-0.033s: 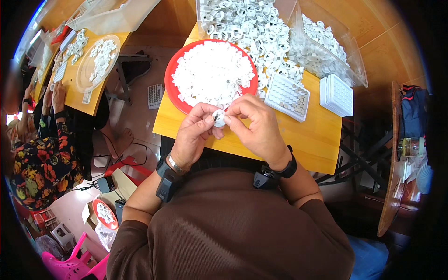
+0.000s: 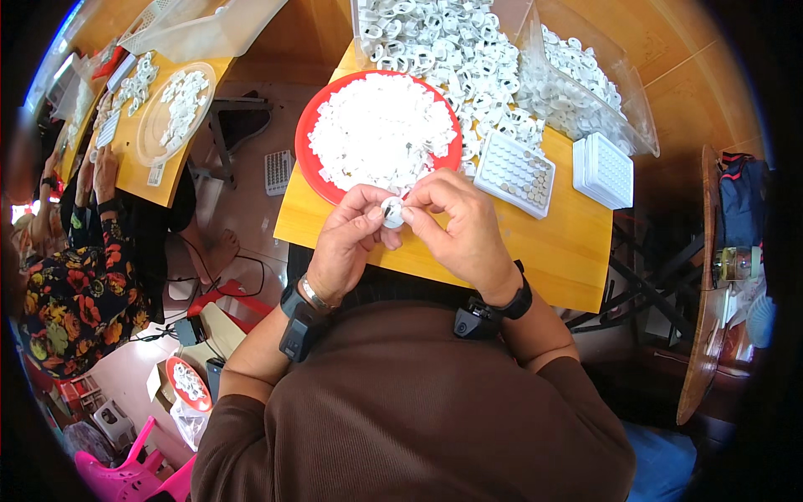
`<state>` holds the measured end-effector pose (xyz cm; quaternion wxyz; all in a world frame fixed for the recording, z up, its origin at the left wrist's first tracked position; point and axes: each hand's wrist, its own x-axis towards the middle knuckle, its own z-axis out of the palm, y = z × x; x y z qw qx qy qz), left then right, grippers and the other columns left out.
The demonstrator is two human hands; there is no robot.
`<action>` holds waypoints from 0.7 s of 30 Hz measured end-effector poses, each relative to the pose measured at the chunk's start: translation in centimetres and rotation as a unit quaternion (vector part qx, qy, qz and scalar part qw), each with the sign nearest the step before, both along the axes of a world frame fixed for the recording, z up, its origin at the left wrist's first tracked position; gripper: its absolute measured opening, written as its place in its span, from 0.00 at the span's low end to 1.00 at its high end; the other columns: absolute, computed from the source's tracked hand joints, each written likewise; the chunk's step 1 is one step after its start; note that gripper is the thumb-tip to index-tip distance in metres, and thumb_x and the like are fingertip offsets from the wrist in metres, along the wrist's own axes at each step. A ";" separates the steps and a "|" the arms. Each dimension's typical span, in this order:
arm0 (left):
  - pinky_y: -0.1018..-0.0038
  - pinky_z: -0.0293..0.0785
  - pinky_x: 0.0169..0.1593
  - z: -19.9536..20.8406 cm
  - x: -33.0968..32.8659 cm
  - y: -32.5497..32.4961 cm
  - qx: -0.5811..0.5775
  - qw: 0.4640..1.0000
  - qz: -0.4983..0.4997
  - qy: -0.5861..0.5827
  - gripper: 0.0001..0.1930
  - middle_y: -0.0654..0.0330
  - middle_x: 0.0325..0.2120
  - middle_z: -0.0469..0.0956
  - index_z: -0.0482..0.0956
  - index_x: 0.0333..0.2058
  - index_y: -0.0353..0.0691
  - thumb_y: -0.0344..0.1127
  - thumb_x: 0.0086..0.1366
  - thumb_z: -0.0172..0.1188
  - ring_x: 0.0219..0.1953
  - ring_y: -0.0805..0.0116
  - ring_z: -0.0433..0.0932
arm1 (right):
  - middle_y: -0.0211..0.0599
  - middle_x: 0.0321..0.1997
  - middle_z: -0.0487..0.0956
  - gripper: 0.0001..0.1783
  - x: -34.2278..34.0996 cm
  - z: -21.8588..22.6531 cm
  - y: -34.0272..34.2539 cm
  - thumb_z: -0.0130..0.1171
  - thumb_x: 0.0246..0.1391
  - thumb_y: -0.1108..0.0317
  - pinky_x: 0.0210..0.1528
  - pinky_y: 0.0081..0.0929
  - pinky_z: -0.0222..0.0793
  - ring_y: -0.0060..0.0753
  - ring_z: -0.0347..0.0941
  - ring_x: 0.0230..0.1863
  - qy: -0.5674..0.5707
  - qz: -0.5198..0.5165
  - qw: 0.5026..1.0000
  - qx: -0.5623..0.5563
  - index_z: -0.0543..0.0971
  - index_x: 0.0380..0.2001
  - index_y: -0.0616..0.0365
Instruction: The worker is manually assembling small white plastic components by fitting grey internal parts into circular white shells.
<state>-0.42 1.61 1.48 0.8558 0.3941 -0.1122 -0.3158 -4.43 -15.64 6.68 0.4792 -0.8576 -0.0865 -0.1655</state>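
Observation:
A small white round plastic part [image 2: 392, 213] with a dark slot is held up just over the near edge of the red plate. My left hand [image 2: 345, 243] pinches it from the left between thumb and fingers. From the other side, the thumb and forefinger of my right hand [image 2: 462, 230] close on its right edge. Whether a smaller piece sits between the right fingertips I cannot make out. Beyond both hands, the red plate [image 2: 304, 138] carries a heap of tiny white pieces. A white tray [image 2: 512, 194] of round grey pieces in rows lies right of the plate.
White ring-like parts [image 2: 443, 42] pile up behind the plate, beside a clear bin [image 2: 640, 117] of more. Stacked white trays [image 2: 604, 171] stand at the table's [image 2: 552, 259] right edge. At left, a person in a flowered top [image 2: 79, 293] works at another table [image 2: 180, 159].

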 end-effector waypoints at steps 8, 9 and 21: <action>0.77 0.73 0.40 -0.4 0.0 0.1 -0.020 0.999 -0.027 0.038 0.12 0.59 0.34 0.76 0.71 0.45 0.36 0.37 0.68 0.52 0.32 0.73 0.75 | 0.40 0.28 0.75 0.05 -0.1 0.2 0.0 0.62 0.47 0.74 0.33 0.36 0.68 0.45 0.73 0.32 0.020 0.002 1.000 -0.012 0.76 0.24 0.61; 0.77 0.73 0.40 -0.5 0.0 0.1 -0.022 0.999 -0.028 0.037 0.12 0.59 0.35 0.76 0.71 0.45 0.36 0.37 0.68 0.52 0.32 0.73 0.75 | 0.40 0.28 0.75 0.05 -0.1 0.2 0.0 0.62 0.47 0.74 0.33 0.36 0.68 0.45 0.73 0.32 0.020 0.002 1.000 -0.012 0.76 0.24 0.61; 0.77 0.72 0.42 0.2 -0.6 -0.3 0.010 1.000 0.014 -0.007 0.13 0.62 0.34 0.76 0.72 0.48 0.35 0.36 0.70 0.50 0.33 0.75 0.73 | 0.41 0.27 0.77 0.05 -0.1 0.1 0.6 0.61 0.49 0.77 0.29 0.26 0.72 0.34 0.78 0.27 0.168 0.005 0.976 0.142 0.74 0.27 0.62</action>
